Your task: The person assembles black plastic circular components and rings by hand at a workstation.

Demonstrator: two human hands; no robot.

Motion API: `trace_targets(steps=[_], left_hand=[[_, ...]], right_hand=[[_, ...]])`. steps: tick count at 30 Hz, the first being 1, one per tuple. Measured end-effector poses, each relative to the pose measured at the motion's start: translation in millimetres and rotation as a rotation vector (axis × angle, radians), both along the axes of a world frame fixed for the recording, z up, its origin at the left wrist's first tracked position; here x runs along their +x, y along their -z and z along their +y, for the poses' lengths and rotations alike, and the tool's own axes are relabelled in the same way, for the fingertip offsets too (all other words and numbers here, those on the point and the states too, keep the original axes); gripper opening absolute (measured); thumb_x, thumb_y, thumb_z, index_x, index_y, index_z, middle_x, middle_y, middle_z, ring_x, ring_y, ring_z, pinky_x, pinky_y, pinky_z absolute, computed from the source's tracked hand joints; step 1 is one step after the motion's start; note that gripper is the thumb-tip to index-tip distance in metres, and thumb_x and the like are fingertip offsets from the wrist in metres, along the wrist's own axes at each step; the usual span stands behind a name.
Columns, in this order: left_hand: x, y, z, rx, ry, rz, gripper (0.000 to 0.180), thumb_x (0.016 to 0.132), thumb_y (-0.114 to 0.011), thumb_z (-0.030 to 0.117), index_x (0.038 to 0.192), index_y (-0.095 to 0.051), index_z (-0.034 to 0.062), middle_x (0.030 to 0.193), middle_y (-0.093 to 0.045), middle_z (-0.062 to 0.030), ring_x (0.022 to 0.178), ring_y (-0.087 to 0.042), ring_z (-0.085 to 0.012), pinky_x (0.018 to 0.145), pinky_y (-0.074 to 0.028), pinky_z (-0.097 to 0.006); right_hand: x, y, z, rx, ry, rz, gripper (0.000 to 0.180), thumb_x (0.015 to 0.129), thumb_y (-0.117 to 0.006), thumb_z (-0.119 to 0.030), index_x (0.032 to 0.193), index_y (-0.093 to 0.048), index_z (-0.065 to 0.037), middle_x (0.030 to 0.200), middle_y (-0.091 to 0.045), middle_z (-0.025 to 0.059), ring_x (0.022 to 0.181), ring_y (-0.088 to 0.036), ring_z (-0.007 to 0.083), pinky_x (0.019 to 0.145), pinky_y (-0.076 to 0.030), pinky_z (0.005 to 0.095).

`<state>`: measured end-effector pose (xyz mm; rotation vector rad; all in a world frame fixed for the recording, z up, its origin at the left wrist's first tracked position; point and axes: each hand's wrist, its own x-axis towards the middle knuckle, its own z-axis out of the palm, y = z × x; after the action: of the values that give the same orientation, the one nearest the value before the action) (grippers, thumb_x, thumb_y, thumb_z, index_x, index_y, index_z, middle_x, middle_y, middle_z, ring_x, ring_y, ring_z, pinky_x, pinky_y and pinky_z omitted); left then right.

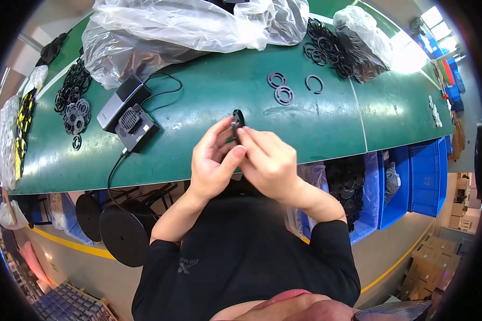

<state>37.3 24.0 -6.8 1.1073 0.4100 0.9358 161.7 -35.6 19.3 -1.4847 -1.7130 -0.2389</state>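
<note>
Dark curved glasses point(399, 311) edge the foreground; both hands point(211, 165) point(271, 163) pinch a glossy black piece point(239, 116), seemingly ring-shaped.

Faces a workbench point(187, 128), with a ring point(239, 119) between left hand point(211, 163) and right hand point(273, 166) over its near part. Has a first device point(136, 128) to the left, set just before a second device point(120, 99), with a cable point(111, 176) from the nearer one down over the near edge. Shows a heap of rings point(74, 85) farther left and a large plastic bag point(182, 27) along the far side. Beyond the right hand, has two touching slotted rings point(285, 96), just left of a C-shaped ring point(321, 83); behind these, a second heap point(326, 48) against a filled plastic bag point(361, 51). Below bench level, shows stools point(122, 235) at left, a parts-filled crate point(372, 187) at right.
</note>
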Motion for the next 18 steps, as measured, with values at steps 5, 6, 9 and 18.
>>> trace_targets(steps=[5,6,9,18], left_hand=[[-6,8,19,-0.046,-0.189,0.055,0.027,0.092,-0.053,0.008,0.115,-0.053,-0.0052,0.102,-0.064,-0.0104,0.093,-0.059,-0.0122,0.083,-0.046,-0.024],[-9,10,23,-0.129,-0.190,-0.004,0.023,0.092,-0.052,0.009,0.111,-0.056,-0.0039,0.099,-0.065,-0.0107,0.090,-0.060,-0.0120,0.081,-0.048,-0.025],[-15,1,31,-0.346,-0.035,-0.106,0.024,0.092,-0.052,0.008,0.114,-0.049,0.0007,0.097,-0.064,-0.0122,0.086,-0.062,-0.0132,0.075,-0.051,-0.028],[-14,-2,28,-0.442,0.110,-0.057,0.030,0.094,-0.046,0.011,0.122,-0.039,0.0024,0.111,-0.060,-0.0140,0.094,-0.063,-0.0203,0.081,-0.053,-0.037]], right_hand=[[17,-6,-2,-0.043,-0.177,0.071,0.032,0.065,-0.077,-0.011,0.092,-0.065,0.002,0.091,-0.066,0.0137,0.081,-0.065,0.0279,0.071,-0.053,0.0340],[29,-12,-1,-0.056,-0.144,0.166,0.024,0.067,-0.075,-0.009,0.088,-0.066,0.000,0.087,-0.067,0.0124,0.078,-0.066,0.0257,0.070,-0.053,0.0328],[85,-5,19,-0.170,0.252,0.365,0.014,0.076,-0.068,-0.012,0.083,-0.067,0.000,0.077,-0.064,0.0130,0.066,-0.063,0.0258,0.063,-0.050,0.0316],[113,15,25,-0.322,0.346,0.115,0.022,0.073,-0.072,-0.014,0.087,-0.063,-0.001,0.079,-0.058,0.0078,0.056,-0.052,0.0168,0.054,-0.044,0.0310]])
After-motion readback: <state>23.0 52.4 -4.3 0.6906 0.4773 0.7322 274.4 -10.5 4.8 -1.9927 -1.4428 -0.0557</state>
